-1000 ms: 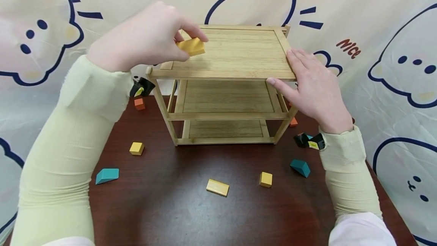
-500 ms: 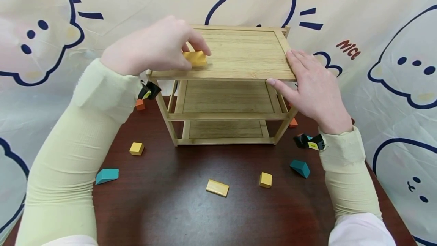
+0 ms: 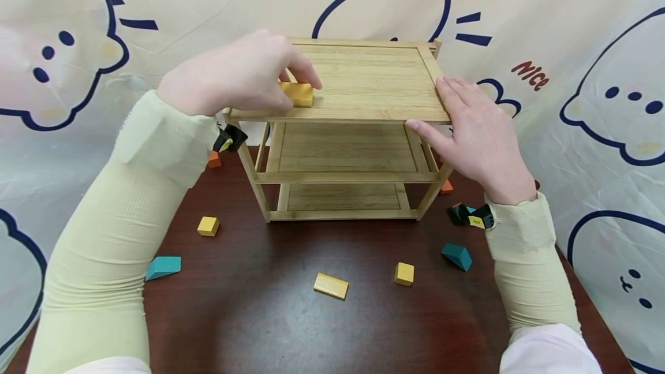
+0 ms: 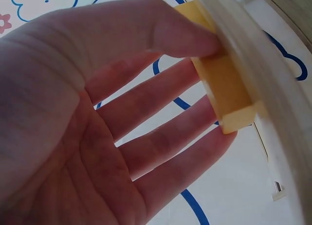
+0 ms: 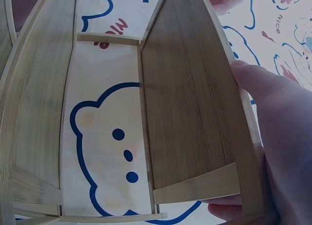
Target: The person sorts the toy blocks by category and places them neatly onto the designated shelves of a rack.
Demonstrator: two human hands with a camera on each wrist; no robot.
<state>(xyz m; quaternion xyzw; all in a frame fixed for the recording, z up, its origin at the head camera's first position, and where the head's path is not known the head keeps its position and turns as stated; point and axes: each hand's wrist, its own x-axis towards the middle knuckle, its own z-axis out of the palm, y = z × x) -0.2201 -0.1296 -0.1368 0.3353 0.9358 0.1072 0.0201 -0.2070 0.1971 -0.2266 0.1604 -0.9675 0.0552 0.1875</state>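
My left hand (image 3: pixel 236 74) pinches a yellow rectangular block (image 3: pixel 298 94) on the left part of the top board of a three-tier wooden shelf rack (image 3: pixel 374 82). From the left wrist view, the thumb presses one face of the block (image 4: pixel 226 83) and the fingertips meet its other side. The block lies right at the pale front rail (image 4: pixel 273 88) there. My right hand (image 3: pixel 478 131) holds the rack's front right corner, thumb along the front edge and fingers over the right side. The right wrist view shows that thumb (image 5: pixel 258 81) against the rail, beside the board's underside (image 5: pixel 190 103).
On the dark table (image 3: pixel 234 322) lie two yellow cubes, one left (image 3: pixel 208 226) and one right (image 3: pixel 404 273), a flat yellow plank (image 3: pixel 331 285), and teal blocks left (image 3: pixel 163 267) and right (image 3: pixel 457 256). Orange pieces (image 3: pixel 215 159) sit beside the rack. A printed curtain (image 3: pixel 525 22) hangs behind.
My left hand has moved down and slightly right, bringing the yellow block from above the top board onto its front left part. The right hand stays where it was.
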